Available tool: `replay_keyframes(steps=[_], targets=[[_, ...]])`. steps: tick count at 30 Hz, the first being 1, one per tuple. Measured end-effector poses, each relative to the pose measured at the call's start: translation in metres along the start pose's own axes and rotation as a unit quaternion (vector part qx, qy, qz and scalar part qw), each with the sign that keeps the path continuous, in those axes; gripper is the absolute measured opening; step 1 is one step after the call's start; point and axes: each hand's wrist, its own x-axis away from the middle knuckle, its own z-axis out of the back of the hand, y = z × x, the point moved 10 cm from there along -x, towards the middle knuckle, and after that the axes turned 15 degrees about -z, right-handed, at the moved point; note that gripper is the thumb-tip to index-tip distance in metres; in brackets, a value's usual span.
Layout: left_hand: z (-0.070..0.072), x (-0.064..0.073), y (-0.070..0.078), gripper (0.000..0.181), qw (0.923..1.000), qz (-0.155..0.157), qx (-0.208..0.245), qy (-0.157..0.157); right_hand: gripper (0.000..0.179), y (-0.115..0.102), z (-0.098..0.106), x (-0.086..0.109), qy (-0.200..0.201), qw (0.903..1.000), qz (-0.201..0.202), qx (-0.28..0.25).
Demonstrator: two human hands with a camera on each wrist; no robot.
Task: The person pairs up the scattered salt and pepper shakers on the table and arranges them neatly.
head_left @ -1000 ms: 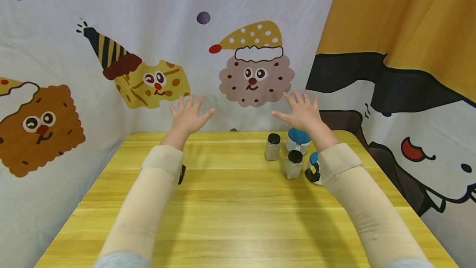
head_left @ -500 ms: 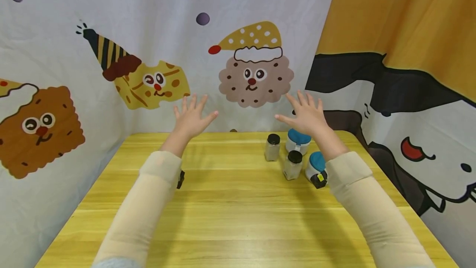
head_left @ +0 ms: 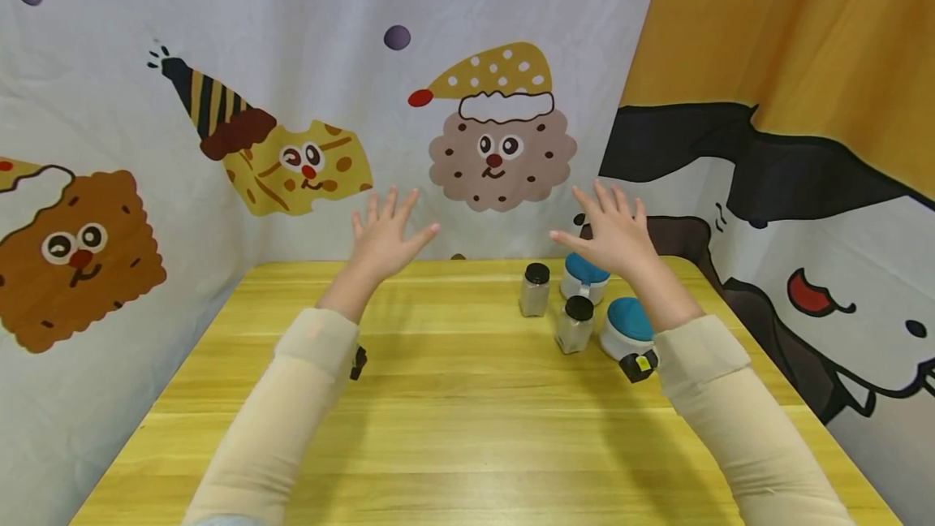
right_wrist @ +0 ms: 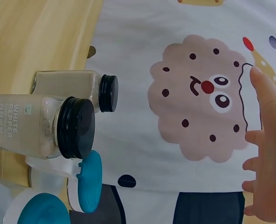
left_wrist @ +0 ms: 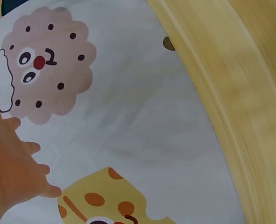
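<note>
Both hands hover above the far part of the table with fingers spread, holding nothing. My left hand [head_left: 387,240] is raised at left centre, its fingers also visible in the left wrist view. My right hand [head_left: 617,240] is held over the back right, above the containers there. Below it stand two clear jars with black lids: a rear jar [head_left: 535,291] and a front jar [head_left: 575,325]. The front one reads "WHITE PEPPER" on its label [right_wrist: 12,122]. Beside them are two white containers with blue lids, a rear container [head_left: 584,281] and a front container [head_left: 626,331], partly behind the right forearm.
The yellow wood-grain table [head_left: 453,412] reaches back to a white curtain [head_left: 292,15] printed with cartoon biscuits and cheese. A yellow, black and white printed curtain [head_left: 730,47] hangs at the right. Small black wrist devices show at both cuffs, such as the right device [head_left: 639,365].
Both hands have drifted a little to the right, fingers still spread. The right forearm now covers less of the front blue-lidded container. The jars and containers have stayed in place.
</note>
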Motion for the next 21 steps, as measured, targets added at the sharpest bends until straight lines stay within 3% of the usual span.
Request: replay_keyframes(steps=[21], targets=[[-0.009,0.003,0.03,0.083,0.9972,-0.041,0.033,0.053,0.095,0.021,0.011,0.028,0.046,0.9978,0.011,-0.047]])
